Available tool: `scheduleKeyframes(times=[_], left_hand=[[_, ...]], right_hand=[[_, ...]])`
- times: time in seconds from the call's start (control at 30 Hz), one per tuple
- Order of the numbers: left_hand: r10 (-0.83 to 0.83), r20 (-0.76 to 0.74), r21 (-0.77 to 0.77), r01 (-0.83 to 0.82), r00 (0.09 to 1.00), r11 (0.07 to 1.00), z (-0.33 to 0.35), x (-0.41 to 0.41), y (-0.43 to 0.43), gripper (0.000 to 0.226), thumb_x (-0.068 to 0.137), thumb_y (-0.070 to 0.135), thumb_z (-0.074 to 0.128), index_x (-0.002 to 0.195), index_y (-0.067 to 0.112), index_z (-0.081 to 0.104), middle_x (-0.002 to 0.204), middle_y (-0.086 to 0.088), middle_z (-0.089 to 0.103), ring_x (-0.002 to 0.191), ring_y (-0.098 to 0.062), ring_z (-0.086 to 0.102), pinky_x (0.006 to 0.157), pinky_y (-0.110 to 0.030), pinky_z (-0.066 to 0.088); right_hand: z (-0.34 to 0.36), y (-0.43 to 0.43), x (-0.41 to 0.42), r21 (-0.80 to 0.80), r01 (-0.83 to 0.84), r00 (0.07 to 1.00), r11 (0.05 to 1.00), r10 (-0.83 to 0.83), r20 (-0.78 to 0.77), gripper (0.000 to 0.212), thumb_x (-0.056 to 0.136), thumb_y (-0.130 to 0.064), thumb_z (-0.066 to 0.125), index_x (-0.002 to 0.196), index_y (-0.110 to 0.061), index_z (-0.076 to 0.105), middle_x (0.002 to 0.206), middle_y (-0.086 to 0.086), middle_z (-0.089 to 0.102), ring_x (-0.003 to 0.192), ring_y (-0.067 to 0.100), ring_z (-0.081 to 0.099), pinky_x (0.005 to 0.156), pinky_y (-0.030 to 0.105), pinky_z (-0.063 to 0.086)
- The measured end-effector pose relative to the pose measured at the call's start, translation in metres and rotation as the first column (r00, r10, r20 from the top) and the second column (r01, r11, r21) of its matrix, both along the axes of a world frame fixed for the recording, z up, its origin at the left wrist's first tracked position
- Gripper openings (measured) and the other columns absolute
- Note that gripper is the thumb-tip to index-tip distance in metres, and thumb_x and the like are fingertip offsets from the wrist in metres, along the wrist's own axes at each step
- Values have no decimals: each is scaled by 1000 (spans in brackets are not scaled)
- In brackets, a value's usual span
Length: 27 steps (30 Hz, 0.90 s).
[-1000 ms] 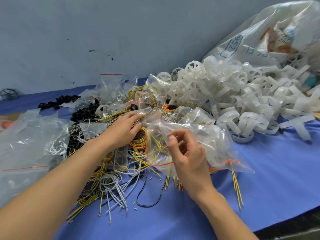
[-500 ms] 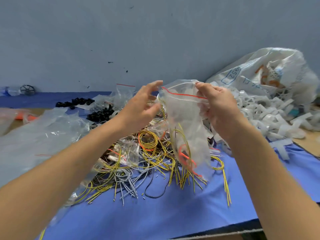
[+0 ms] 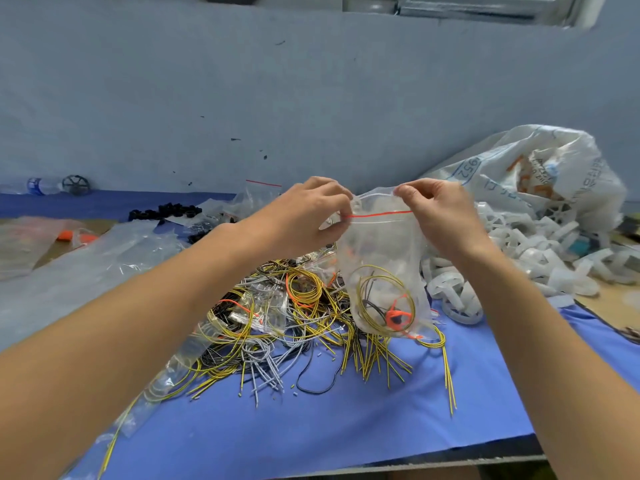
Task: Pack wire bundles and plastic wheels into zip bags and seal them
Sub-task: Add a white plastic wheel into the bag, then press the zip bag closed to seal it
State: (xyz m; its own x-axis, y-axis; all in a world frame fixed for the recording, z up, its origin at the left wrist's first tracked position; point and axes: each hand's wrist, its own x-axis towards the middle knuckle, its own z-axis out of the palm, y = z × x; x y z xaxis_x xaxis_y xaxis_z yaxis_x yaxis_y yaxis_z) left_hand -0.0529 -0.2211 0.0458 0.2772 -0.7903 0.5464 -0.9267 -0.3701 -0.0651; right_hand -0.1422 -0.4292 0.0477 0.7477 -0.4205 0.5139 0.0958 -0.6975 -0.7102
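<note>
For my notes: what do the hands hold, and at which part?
The left hand and right hand pinch the clear plastic zip bag at its opposite top corners.

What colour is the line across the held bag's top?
Red line on the zip bag, head view.

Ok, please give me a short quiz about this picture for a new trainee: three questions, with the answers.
1. True or false: the left hand and the right hand both pinch the top of the bag.
2. What plainly shows inside the bag? A. yellow wires; B. a bottle; C. scissors.
3. Fill in: the white wheels lie to the ___ of the bag.
Key: 1 true; 2 A; 3 right.
</note>
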Motion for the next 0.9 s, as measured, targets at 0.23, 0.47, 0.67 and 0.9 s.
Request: scheduleKeyframes(times=[0.23,0.47,0.67,0.9], left_hand=[[-51,-283,-167,3,958,986,-1,19,-1,30,99,30,50,128,26,55,131,5,53,112,-10,55,90,-23,47],[349,-523,223,-271,778,936,-69,63,-6,27,100,25,48,123,18,60,121,-2,65,94,-12,64,86,-29,56],[537,-449,341,-418,715,842,-122,69,-35,42,97,38,52,135,20,51,131,-4,60,119,-25,54,100,-46,45],[560,-393,231,-512,729,828,-119,71,-45,20,98,36,48,99,21,61,103,0,64,103,-24,57,97,-48,43]], right_hand=[[3,-18,-8,-336,366,929,868,-363,75,30,103,-35,48,114,-18,70,113,13,63,106,37,58,82,42,45],[10,-21,-12,-333,425,905,841,-404,136,31,103,-36,46,115,-19,70,115,11,62,104,38,58,79,42,45],[6,-19,-11,-365,417,908,832,-400,125,29,103,-36,46,115,-21,69,114,8,62,102,37,59,74,38,39],[0,-19,-17,-332,394,919,857,-375,121,29,103,-35,47,114,-19,69,115,9,64,105,35,58,80,40,44]])
